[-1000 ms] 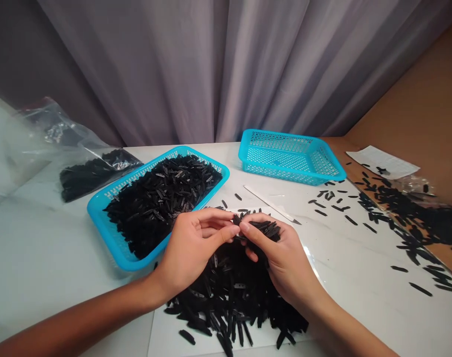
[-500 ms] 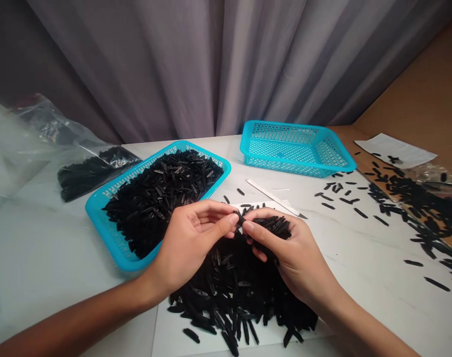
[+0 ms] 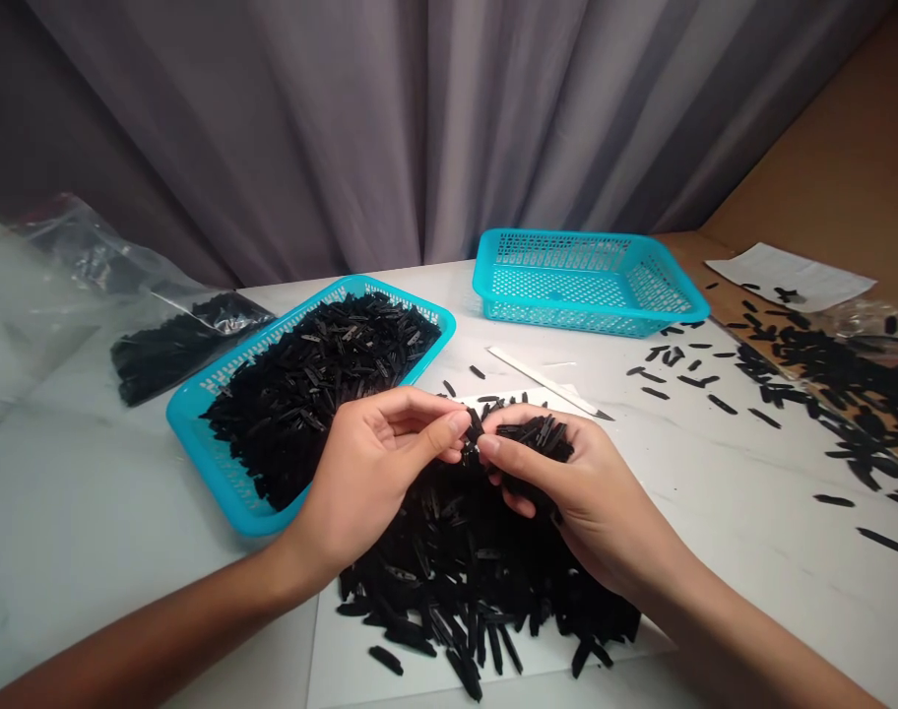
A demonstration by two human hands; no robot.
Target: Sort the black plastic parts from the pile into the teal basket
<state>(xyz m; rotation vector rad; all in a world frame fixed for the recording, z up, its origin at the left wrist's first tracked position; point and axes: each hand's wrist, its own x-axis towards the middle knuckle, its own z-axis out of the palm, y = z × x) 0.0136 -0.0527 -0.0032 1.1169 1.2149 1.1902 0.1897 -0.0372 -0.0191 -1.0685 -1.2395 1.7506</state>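
Note:
Over a heap of thin black plastic pieces (image 3: 449, 581), both hands meet near the middle of the view. My left hand (image 3: 379, 463) is closed, its thumb and forefinger pinching one small black piece (image 3: 474, 423). Cupped in my right hand (image 3: 567, 468) is a bunch of the same black pieces (image 3: 534, 438), and its thumb and fingertip come close to the pinched one. The exact kind of the pieces is too small to make out. A blue basket (image 3: 249, 517) filled with such pieces stands left of the hands.
At the back right stands another blue basket (image 3: 589, 305) with nothing seen inside. A white craft knife (image 3: 545, 379) lies before it. Loose black pieces (image 3: 848, 374) and a paper sheet (image 3: 789, 276) are at the right. A clear bag (image 3: 183, 335) of black pieces lies left.
The small black piece has turned more upright between my fingertips, and the hands have parted slightly. The view has shifted a little.

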